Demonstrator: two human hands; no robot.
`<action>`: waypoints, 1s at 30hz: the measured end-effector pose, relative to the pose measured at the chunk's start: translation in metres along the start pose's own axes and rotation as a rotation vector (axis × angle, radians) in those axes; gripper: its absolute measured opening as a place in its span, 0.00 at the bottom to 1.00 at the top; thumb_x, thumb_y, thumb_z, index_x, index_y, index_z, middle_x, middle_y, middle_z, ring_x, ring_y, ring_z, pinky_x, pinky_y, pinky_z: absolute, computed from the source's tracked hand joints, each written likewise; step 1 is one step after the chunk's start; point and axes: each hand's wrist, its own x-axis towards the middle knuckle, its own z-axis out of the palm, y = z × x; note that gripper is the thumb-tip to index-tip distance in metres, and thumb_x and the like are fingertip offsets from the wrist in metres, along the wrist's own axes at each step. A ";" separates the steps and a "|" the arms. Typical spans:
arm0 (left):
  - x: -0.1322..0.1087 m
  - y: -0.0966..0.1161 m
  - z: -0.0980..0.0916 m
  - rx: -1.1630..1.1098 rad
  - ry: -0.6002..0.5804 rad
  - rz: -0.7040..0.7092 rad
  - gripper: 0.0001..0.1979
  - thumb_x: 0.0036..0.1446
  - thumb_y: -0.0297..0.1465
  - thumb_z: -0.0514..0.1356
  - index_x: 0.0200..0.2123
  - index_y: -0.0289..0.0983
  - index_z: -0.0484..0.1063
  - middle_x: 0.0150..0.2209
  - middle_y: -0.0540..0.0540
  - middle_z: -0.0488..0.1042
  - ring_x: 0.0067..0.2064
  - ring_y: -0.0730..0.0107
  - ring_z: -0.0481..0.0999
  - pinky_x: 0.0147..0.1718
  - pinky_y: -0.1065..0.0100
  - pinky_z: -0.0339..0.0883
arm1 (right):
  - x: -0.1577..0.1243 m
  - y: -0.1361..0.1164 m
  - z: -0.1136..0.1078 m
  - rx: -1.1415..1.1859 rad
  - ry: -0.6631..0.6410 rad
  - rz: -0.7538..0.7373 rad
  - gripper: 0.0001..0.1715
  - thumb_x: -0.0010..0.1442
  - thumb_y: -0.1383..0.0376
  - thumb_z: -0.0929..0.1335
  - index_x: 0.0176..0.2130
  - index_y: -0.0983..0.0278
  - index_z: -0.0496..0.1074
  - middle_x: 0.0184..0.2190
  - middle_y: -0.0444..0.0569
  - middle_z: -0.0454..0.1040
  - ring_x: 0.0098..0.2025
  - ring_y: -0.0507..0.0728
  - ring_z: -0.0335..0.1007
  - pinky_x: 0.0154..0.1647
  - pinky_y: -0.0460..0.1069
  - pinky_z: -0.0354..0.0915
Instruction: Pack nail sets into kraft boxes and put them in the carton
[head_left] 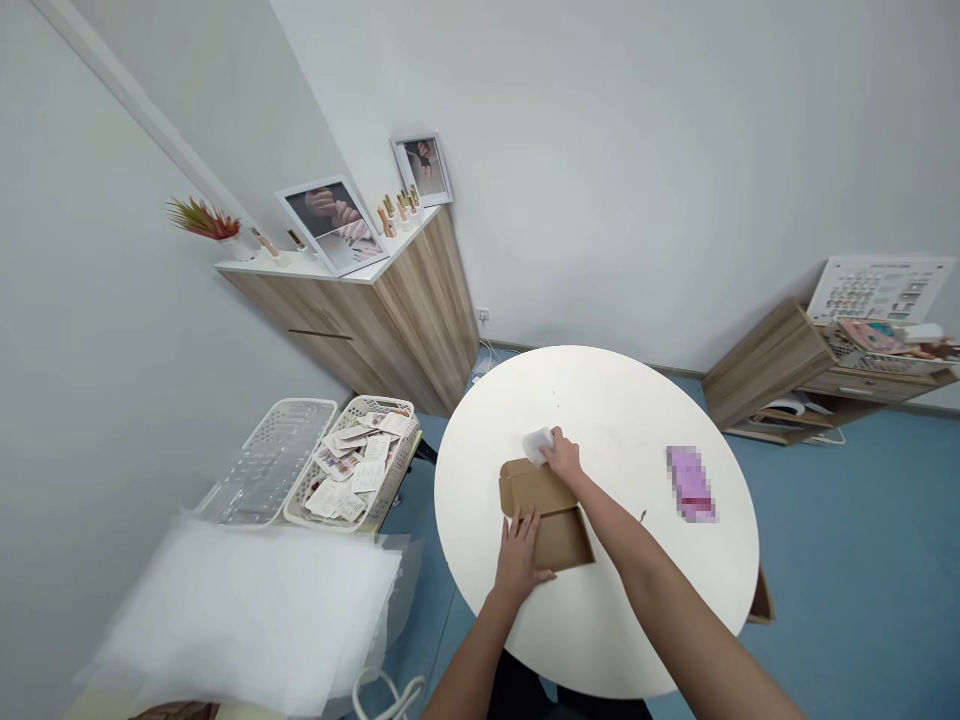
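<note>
An open brown cardboard box (564, 540) lies on the white round table (630, 620), its lid folded back away from me. My left hand (517, 555) rests on the box's left side with fingers spread, the thumb along the near edge. Just beyond the lid, my right hand (562, 457) pinches a small whitish packet (536, 445), which looks like something in soft wrapping; its contents do not show. My right forearm passes over the box's right side.
A blurred-out purple item (691, 485) lies on the table's right. At left stand a white basket of paper packets (360, 470), another basket (274, 460) with clear plastic, and stacked translucent sheets (255, 610). A wooden cabinet (420, 310) stands behind.
</note>
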 end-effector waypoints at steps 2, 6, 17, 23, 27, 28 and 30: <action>0.002 0.001 -0.001 -0.031 0.006 0.011 0.59 0.39 0.47 0.71 0.69 0.40 0.43 0.70 0.38 0.48 0.70 0.41 0.42 0.65 0.41 0.45 | -0.013 0.005 -0.008 0.077 0.061 0.036 0.17 0.62 0.60 0.62 0.50 0.63 0.60 0.44 0.53 0.74 0.47 0.60 0.69 0.47 0.51 0.58; 0.003 0.003 -0.003 -0.083 0.039 0.023 0.58 0.41 0.45 0.70 0.69 0.40 0.41 0.70 0.41 0.48 0.71 0.46 0.39 0.65 0.45 0.49 | -0.053 0.033 -0.020 0.306 0.068 0.069 0.15 0.60 0.57 0.63 0.45 0.61 0.62 0.41 0.50 0.74 0.43 0.58 0.70 0.40 0.48 0.61; -0.003 0.008 0.000 -0.115 0.028 0.089 0.58 0.42 0.42 0.69 0.69 0.37 0.37 0.70 0.38 0.46 0.71 0.45 0.35 0.66 0.45 0.44 | -0.167 0.064 0.033 0.161 -0.065 0.191 0.11 0.55 0.63 0.70 0.38 0.61 0.66 0.38 0.48 0.75 0.42 0.57 0.71 0.36 0.47 0.58; -0.009 0.013 0.009 -0.100 0.024 0.140 0.58 0.43 0.45 0.68 0.69 0.35 0.37 0.70 0.37 0.45 0.71 0.43 0.35 0.66 0.45 0.43 | -0.189 0.060 0.042 -0.016 -0.004 0.152 0.25 0.57 0.65 0.70 0.52 0.63 0.61 0.43 0.52 0.75 0.45 0.59 0.72 0.38 0.49 0.60; -0.007 0.015 0.006 -0.070 0.002 0.143 0.57 0.43 0.46 0.67 0.69 0.33 0.40 0.70 0.36 0.46 0.71 0.44 0.36 0.66 0.47 0.44 | -0.195 0.061 0.039 -0.256 0.070 0.044 0.23 0.56 0.65 0.71 0.50 0.64 0.64 0.48 0.57 0.72 0.52 0.63 0.66 0.43 0.51 0.62; -0.007 0.016 0.005 -0.060 0.001 0.143 0.57 0.43 0.46 0.67 0.69 0.33 0.40 0.70 0.36 0.46 0.71 0.44 0.36 0.66 0.47 0.44 | -0.196 0.061 0.039 -0.292 0.083 0.016 0.21 0.55 0.65 0.72 0.48 0.64 0.66 0.49 0.58 0.71 0.52 0.64 0.65 0.44 0.52 0.62; -0.007 0.018 0.003 -0.035 0.006 0.142 0.56 0.43 0.46 0.67 0.68 0.33 0.43 0.70 0.35 0.47 0.71 0.42 0.38 0.65 0.46 0.42 | -0.195 0.063 0.038 -0.304 0.089 -0.018 0.16 0.55 0.64 0.72 0.44 0.63 0.68 0.51 0.58 0.69 0.52 0.64 0.65 0.45 0.52 0.62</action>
